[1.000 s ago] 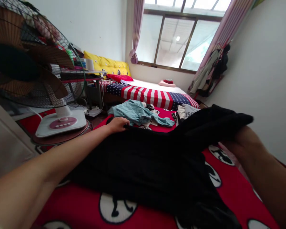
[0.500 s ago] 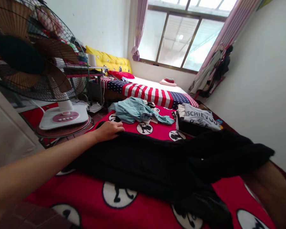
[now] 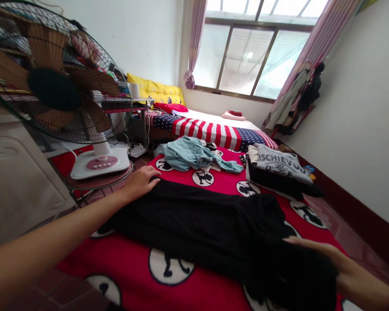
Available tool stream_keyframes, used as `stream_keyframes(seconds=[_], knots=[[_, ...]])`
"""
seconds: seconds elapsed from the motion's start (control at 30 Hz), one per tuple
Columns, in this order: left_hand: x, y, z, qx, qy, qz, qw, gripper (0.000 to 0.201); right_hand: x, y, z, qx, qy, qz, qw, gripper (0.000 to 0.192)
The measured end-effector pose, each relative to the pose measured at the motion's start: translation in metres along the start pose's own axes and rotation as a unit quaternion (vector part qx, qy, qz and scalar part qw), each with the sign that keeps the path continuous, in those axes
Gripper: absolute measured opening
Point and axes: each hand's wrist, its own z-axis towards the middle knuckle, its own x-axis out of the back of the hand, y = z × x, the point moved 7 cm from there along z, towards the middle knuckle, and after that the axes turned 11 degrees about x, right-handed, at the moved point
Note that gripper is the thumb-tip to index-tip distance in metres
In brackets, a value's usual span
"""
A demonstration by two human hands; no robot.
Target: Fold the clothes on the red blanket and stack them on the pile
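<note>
Looks like you're partway through folding that black garment (image 3: 197, 220), judging by how it lies. It's spread across the red blanket (image 3: 214, 183) on the bed, mostly flattened out on the left and middle, while the right end is bunched into a thick lump near the bottom edge of the view.

Your left hand (image 3: 141, 181) is flat, fingers open, pressing down on the far left corner of the black cloth, right at the blanket's edge. Your right hand (image 3: 324, 252) is lying palm-down along the bunched end; the fingers look stretched out rather than pinching, though the black cloth hides part of them, so I wouldn't swear to it.

What seems done: there's a neat stack of folded clothes (image 3: 278, 168) at the far right of the blanket, a grey printed tee on top of something dark. What's left, I'd say: this black piece isn't folded into a tidy shape yet, that right end needs smoothing, and there's a loose pile with a light blue shirt (image 3: 191, 154) further up the blanket that hasn't been touched.

Off to the side, a big fan (image 3: 58, 90) stands on a low round stand by the bed's left edge, close to your left arm.
</note>
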Motion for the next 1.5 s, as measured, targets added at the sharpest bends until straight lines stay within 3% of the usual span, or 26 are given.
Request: stream_keyframes(seconds=[0.1,0.17,0.23,0.3,0.33,0.4,0.43,0.5,0.57,0.7,0.83,0.93,1.07,1.2,1.3,1.4,1.5], knots=[[-0.005,-0.022,0.021,0.071,0.001,0.01,0.997,0.04,-0.038,0.005,0.014,-0.02,-0.245,-0.107,0.963,0.051],[-0.009,-0.021,0.028,0.062,-0.007,0.006,0.998,0.037,-0.053,-0.006,0.023,-0.015,-0.31,-0.136,0.941,0.047],[-0.012,-0.008,0.029,0.035,-0.014,-0.004,0.999,0.031,-0.063,-0.02,0.042,-0.005,-0.295,-0.114,0.949,0.044],[-0.018,0.016,0.023,-0.011,-0.027,-0.024,0.999,0.027,-0.063,-0.027,0.074,0.042,-0.203,-0.109,0.972,0.034],[-0.022,0.029,0.019,-0.036,-0.037,-0.041,0.998,0.027,-0.058,-0.027,0.093,0.081,-0.129,-0.134,0.979,0.026],[-0.033,0.054,0.007,-0.084,-0.062,-0.085,0.991,0.029,-0.047,-0.015,0.123,0.154,-0.022,-0.251,0.955,0.029],[-0.039,0.064,0.002,-0.101,-0.075,-0.106,0.986,0.031,-0.046,-0.005,0.134,0.179,-0.011,-0.313,0.933,0.037],[-0.054,0.077,-0.006,-0.114,-0.094,-0.13,0.98,0.04,-0.047,0.019,0.151,0.2,-0.016,-0.379,0.903,0.054],[-0.07,0.081,-0.01,-0.111,-0.11,-0.12,0.98,0.046,-0.05,0.038,0.159,0.206,-0.037,-0.397,0.894,0.065],[-0.088,0.076,-0.011,-0.101,-0.142,-0.067,0.982,0.05,-0.052,0.05,0.153,0.212,-0.08,-0.41,0.884,0.053],[-0.087,0.074,-0.013,-0.103,-0.165,-0.051,0.98,0.051,-0.026,0.049,0.135,0.253,-0.032,-0.453,0.854,0.038],[-0.085,0.075,-0.015,-0.101,-0.165,-0.048,0.98,0.049,-0.012,0.062,0.121,0.271,-0.013,-0.458,0.846,0.031],[-0.088,0.072,-0.016,-0.103,-0.175,-0.046,0.978,0.05,-0.019,0.083,0.111,0.233,-0.052,-0.477,0.846,0.031],[-0.084,0.075,-0.016,-0.112,-0.167,-0.044,0.979,0.055,-0.038,0.066,0.106,0.253,-0.097,-0.528,0.805,0.037],[-0.073,0.106,-0.021,-0.145,-0.15,-0.073,0.975,0.056,-0.047,0.047,0.102,0.278,-0.105,-0.505,0.811,0.043],[-0.061,0.174,-0.039,-0.252,-0.146,-0.126,0.948,0.065,-0.055,0.043,0.101,0.277,-0.106,-0.476,0.828,0.045],[-0.065,0.244,-0.059,-0.347,-0.154,-0.136,0.915,0.076,-0.06,0.049,0.101,0.267,-0.108,-0.46,0.84,0.04]])
